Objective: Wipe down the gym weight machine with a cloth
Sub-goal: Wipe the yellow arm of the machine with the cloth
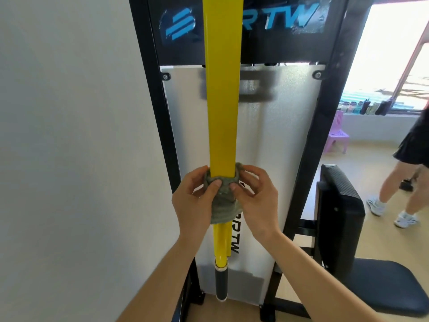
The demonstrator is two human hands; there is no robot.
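Head view: your left hand (197, 196) and right hand (254, 197) both pinch grey cloth (224, 205), wrapped round yellow bar (224, 101) of weight machine (278, 49) (low, above black grip (221, 283)). Step: wiping bar. Next: hold wrap snug, slide along bar.

the yellow bar (223, 101) runs off the top edge and covers the middle of the blue logo (182, 24). the cloth (224, 206) hides part of it. a person (411, 147) at right is cut by the edge.
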